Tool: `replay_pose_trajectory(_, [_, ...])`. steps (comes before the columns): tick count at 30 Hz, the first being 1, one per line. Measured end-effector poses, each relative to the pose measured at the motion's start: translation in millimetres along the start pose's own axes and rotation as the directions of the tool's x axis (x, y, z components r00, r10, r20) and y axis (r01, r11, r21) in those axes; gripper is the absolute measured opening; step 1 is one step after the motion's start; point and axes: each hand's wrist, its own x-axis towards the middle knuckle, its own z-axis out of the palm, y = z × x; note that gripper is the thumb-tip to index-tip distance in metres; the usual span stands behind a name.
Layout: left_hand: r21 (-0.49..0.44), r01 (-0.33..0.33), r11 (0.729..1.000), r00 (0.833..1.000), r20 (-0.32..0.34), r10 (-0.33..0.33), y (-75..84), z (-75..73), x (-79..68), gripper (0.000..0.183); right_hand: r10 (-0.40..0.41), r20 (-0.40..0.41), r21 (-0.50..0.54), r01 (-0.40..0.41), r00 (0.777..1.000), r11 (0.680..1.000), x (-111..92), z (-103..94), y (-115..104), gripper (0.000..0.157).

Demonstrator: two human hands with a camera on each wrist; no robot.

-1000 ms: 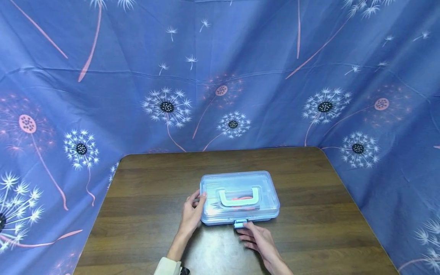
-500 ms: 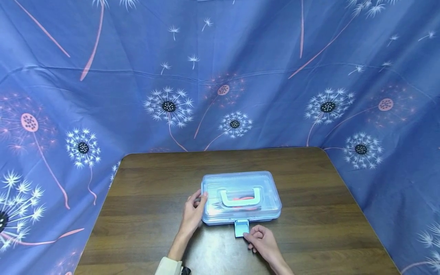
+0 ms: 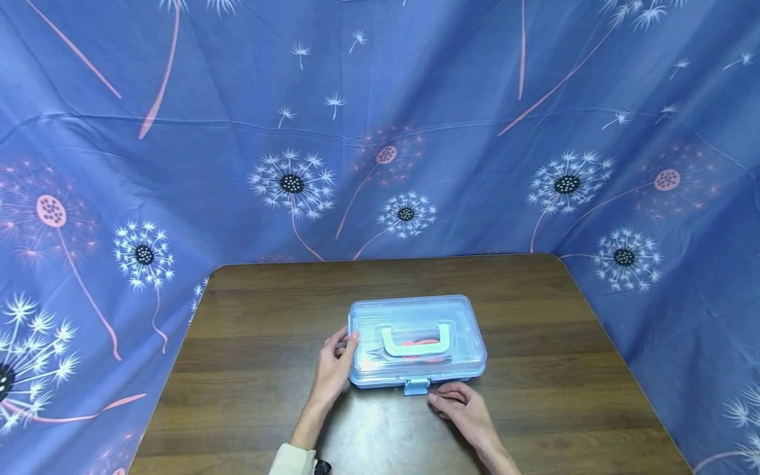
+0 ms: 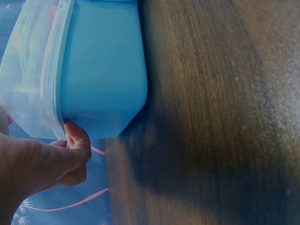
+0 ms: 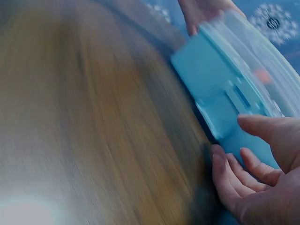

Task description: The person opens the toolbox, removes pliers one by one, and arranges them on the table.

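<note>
A clear-lidded, light-blue plastic storage box (image 3: pixel 415 310) sits on the table, its lid down. Red and grey items show blurrily through the lid, beneath a white carrying handle (image 3: pixel 415 349). At the box's left end, my left hand (image 3: pixel 332 373) grips the lid's edge, thumb on top and fingers (image 4: pixel 77 140) curled under the rim. The front latch (image 3: pixel 417 386) hangs unfastened, its flap (image 5: pixel 211 119) tilted out from the blue wall. Just right of it my right hand (image 3: pixel 466 412) is loosely curled and holds nothing, with the thumb (image 5: pixel 255 125) near the box front.
The brown wood-grain table (image 3: pixel 267 297) extends on every side of the box. Blue dandelion-print cloth (image 3: pixel 475 198) hangs behind the table and along both sides. A bright glare spot lies on the tabletop in front of the box.
My right hand pulled the latch flap out and down, then let go and shifted slightly right. The flap has swung back down toward the box. My left hand has stayed on the lid's edge.
</note>
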Motion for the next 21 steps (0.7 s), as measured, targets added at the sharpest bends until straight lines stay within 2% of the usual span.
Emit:
replay_pose_trajectory(4, [0.001, -0.005, 1.000, 1.000, 0.000, 0.005, -0.8, -0.2, 0.5, 0.057, -0.045, -0.130, -0.110, 0.030, 0.991, 0.993, 2, -20.9, 0, 0.039])
replay_pose_trajectory(11, [-0.016, 0.002, 1.000, 1.000, 0.002, -0.002, -0.3, -0.2, 1.9, 0.056, -0.154, -0.188, -0.118, 0.133, 0.970, 0.984, 7, -41.8, -1, 0.059])
replay_pose_trajectory(16, [-0.006, 0.002, 1.000, 1.000, 0.004, -0.002, -0.2, 0.5, 1.5, 0.056, -0.264, -0.235, -0.105, 0.246, 0.935, 0.964, 11, -43.9, -4, 0.073])
replay_pose_trajectory(21, [-0.002, -0.001, 1.000, 1.000, -0.004, 0.001, -1.6, 0.5, 1.5, 0.055, -0.382, -0.257, -0.129, 0.360, 0.888, 0.924, 18, -41.7, -6, 0.076])
